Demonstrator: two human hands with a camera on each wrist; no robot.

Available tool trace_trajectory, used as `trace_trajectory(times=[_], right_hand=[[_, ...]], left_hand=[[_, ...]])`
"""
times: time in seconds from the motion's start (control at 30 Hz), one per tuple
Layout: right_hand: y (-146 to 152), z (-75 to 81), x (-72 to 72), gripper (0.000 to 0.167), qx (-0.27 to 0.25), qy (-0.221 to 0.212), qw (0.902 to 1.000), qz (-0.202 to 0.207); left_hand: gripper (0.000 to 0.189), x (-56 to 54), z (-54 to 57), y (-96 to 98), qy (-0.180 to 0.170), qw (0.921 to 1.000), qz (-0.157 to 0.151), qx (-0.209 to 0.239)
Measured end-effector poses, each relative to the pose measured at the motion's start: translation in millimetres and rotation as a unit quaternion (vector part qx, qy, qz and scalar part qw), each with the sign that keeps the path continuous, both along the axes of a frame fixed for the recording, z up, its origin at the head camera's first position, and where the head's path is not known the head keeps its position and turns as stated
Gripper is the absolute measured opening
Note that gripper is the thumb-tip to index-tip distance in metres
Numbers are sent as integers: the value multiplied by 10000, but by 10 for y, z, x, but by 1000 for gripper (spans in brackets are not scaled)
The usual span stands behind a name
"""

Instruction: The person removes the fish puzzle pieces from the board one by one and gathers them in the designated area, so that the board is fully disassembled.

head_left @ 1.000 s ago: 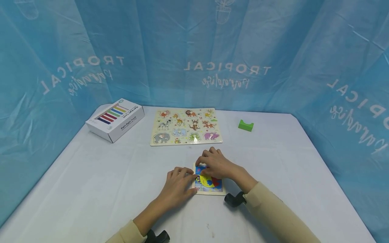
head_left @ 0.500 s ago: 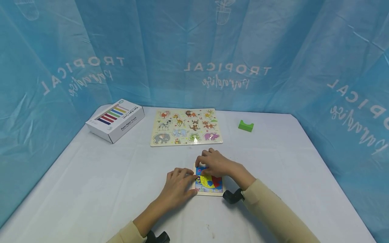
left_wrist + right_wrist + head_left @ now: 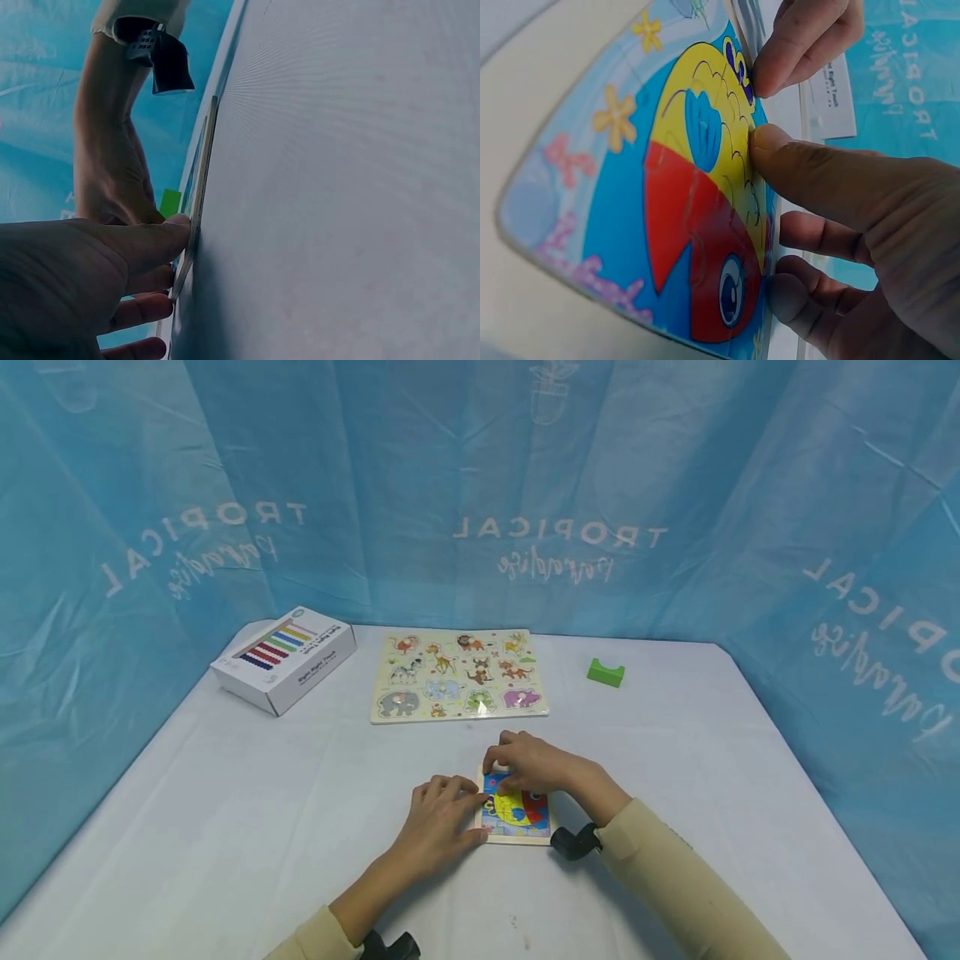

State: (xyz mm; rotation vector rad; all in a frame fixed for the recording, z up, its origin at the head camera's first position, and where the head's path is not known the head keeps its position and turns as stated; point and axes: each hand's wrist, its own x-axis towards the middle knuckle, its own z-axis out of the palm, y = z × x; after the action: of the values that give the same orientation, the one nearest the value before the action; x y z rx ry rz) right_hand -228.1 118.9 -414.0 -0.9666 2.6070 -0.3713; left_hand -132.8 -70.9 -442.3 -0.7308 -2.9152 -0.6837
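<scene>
Steady fish jigsaw puzzle (image 3: 517,815), on near side of animal puzzle board (image 3: 459,671), with loose, parted fingers of left hand (image 3: 441,818); press down evenly with right hand (image 3: 532,765), thumb and fingers apparently apart, avoiding sideways drag.

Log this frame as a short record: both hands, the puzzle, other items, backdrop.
left hand: touches the left side of the fish puzzle
right hand: touches the puzzle's upper part
puzzle picture: yellow and red fish on blue
surface: white table
beyond the puzzle: animal board
left of board: white box
right of board: green block
backdrop: blue curtain, white lettering
</scene>
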Motion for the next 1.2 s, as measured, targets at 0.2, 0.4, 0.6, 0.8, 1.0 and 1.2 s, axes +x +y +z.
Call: trace_trajectory(times=[0.2,0.4,0.6,0.8,1.0,1.2], right_hand=[[1,-15,-35,29,18,-124,9999,-1],[13,-35,-61,29,-55,-290,9996,-15],[22,-59,-60,30,-247,-381,9989,-127],[37,-108,-30,29,-521,-284,9981,-178],[55,-149,20,29,-662,-21,9974,-293],[79,-218,92,32,-659,145,9948,-761]], left_hand=[[44,-5,-11,4,52,10000,9,-52],[44,3,-10,16,105,9999,-16,-12],[44,3,-11,28,168,9999,-35,14],[44,-2,-6,36,166,9999,-22,-37],[44,-2,4,31,143,9999,-10,9],[44,0,-12,30,112,9999,-24,45]])
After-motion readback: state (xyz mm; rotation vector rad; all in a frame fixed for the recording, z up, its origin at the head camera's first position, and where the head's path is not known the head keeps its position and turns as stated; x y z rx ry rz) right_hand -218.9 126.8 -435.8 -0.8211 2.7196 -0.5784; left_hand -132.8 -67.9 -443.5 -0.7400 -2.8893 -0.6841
